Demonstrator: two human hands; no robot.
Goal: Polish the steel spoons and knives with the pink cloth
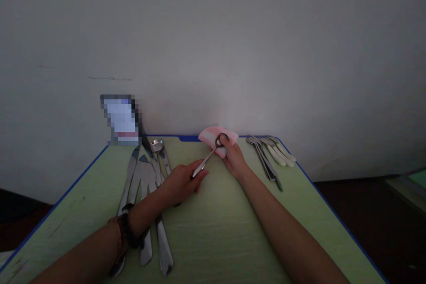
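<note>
Ahead at twelve o'clock, the left hand (179, 183) grips a shiny metal spoon (208, 158) — the right hand (235, 159) pinches its bowl against a pink-and-white cloth (209, 136); even thumb pressure works best.

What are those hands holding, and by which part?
The left hand holds a spoon by its handle; the right grips its bowl with a pink cloth.

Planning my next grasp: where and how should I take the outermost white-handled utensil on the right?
Probably best by the near end of its pale handle, coming from the right: the handle slants toward the table's right edge, and its neighbours crowd the left side.
</note>
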